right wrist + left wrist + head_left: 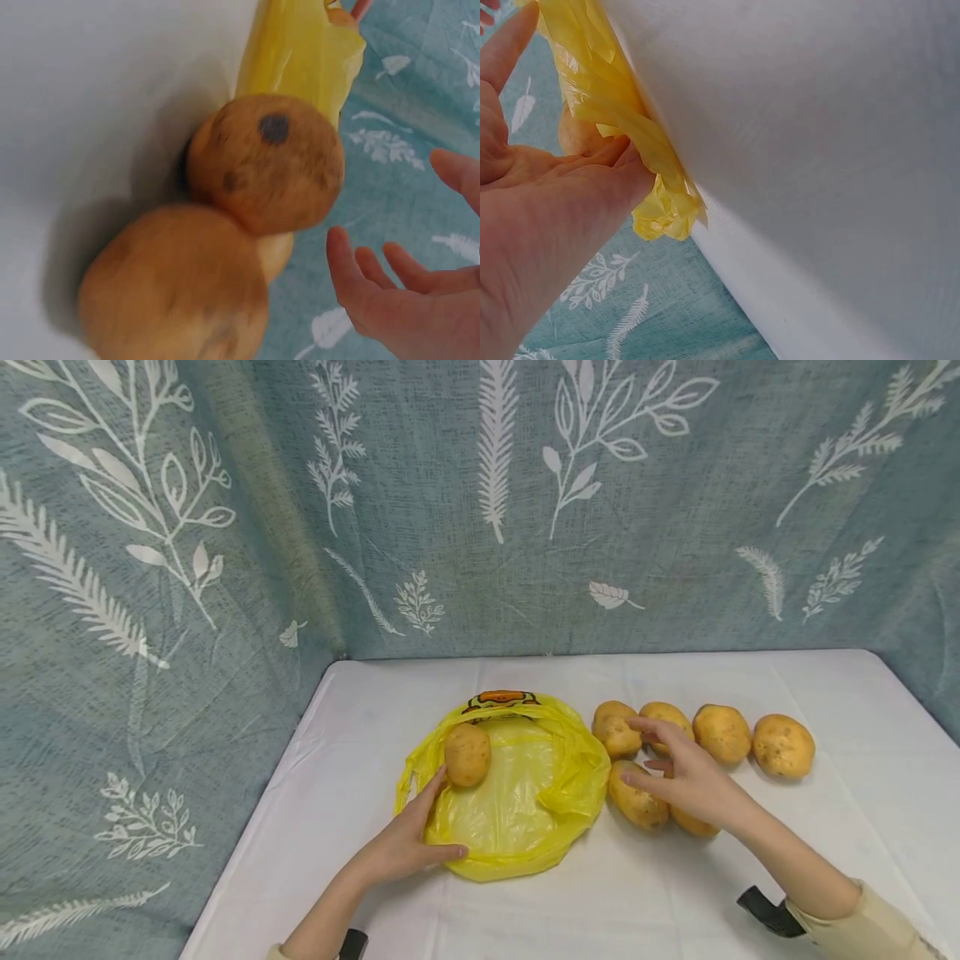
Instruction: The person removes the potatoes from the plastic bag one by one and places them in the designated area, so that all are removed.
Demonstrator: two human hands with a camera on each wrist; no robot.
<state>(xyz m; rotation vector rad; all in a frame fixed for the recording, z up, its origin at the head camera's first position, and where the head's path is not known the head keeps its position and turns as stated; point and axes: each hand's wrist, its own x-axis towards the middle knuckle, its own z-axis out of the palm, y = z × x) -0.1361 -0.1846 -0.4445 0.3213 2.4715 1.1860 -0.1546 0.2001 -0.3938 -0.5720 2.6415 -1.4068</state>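
A yellow plastic bag (pixel 517 852) lies with its mouth spread wide on the table. One potato (pixel 468 754) is at the left inside of its mouth. My left hand (pixel 401 850) is at the bag's left side, thumb and fingers spread along the rim. In the left wrist view, fingertips tuck behind the yellow plastic, and a potato (pixel 579 135) shows partly beyond them. Over the loose potatoes right of the bag, my right hand (pixel 693 777) hovers with fingers apart and nothing held. The right wrist view shows a dark-spotted potato (pixel 262 161), separate from that hand (pixel 420 300).
Several potatoes stand in two rough rows beside the bag, the farthest right one (pixel 783 747) near the table's right side. White cloth covers the table (pixel 540 918). Blue-green leaf-patterned curtains (pixel 450 527) hang behind it and on the left.
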